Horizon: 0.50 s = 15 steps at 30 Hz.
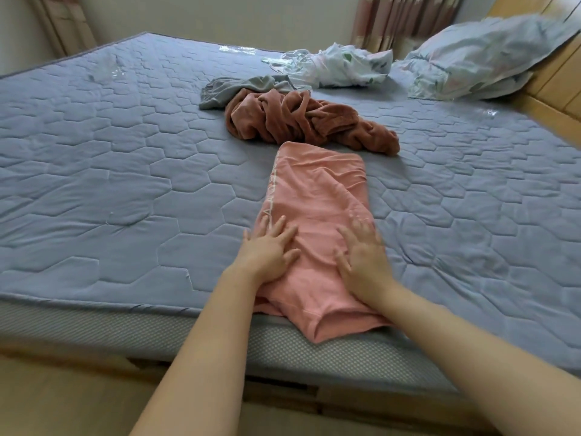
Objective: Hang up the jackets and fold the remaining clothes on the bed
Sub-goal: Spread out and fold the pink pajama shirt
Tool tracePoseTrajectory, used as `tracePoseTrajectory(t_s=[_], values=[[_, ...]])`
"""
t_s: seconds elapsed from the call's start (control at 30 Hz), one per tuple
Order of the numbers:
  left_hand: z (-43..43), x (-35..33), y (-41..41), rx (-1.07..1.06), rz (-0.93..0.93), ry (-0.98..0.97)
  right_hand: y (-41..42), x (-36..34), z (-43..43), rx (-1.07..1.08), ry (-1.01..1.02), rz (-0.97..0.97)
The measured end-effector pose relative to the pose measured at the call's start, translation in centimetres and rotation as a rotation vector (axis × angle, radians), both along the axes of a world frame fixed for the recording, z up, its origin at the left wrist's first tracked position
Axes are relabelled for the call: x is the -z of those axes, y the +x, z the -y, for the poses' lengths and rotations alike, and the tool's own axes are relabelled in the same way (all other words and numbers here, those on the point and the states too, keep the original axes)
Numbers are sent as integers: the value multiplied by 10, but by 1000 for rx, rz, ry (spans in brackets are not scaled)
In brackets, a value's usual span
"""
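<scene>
A pink garment (317, 196) lies folded into a long strip on the blue quilted mattress (125, 184), its near end hanging over the bed's front edge. My left hand (270, 247) presses flat on its left side with fingers spread. My right hand (364, 250), slightly blurred, lies flat on its right side. Beyond the pink strip sits a crumpled brown fleece garment (301, 121), and a grey garment (239, 89) lies bunched behind that.
A crumpled pale floral sheet (342, 66) and a pillow (481, 58) lie at the bed's far right by the wooden headboard (553, 89). Curtains (405, 20) hang behind. Bare mattress spreads to the left. The floor (63, 404) is below the bed edge.
</scene>
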State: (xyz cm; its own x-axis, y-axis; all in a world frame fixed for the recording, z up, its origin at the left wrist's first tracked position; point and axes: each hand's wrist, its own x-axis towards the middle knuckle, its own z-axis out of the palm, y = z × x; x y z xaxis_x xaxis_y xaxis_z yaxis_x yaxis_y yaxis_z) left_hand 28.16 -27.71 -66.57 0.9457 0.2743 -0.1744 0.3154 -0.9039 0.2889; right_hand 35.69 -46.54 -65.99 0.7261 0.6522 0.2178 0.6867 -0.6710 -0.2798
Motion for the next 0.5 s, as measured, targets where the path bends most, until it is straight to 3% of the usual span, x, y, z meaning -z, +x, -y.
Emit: tracePoseTrajectory(t_s=[0.07,0.13,0.17,0.23,0.3,0.4,0.47,0.5], values=[[-8,10,-14,-141,70,-91,1,-4,13,266,365,-138],[-11,13,-26,-301,206,-208,3,-10,20,540,663,-597],[-8,10,-32,-403,267,-295,3,-10,23,623,738,-812],[1,3,-41,-582,351,-528,-4,-11,29,622,657,-963],[16,-4,-50,-698,382,-867,-11,-11,32,525,497,-908],[24,-7,-60,-838,357,-1528,-25,-28,35,471,575,-572],[18,-7,-63,-872,375,-1670,-35,-38,37,441,607,-426],[15,-7,-64,-905,427,-1655,-41,-38,38,391,553,-497]])
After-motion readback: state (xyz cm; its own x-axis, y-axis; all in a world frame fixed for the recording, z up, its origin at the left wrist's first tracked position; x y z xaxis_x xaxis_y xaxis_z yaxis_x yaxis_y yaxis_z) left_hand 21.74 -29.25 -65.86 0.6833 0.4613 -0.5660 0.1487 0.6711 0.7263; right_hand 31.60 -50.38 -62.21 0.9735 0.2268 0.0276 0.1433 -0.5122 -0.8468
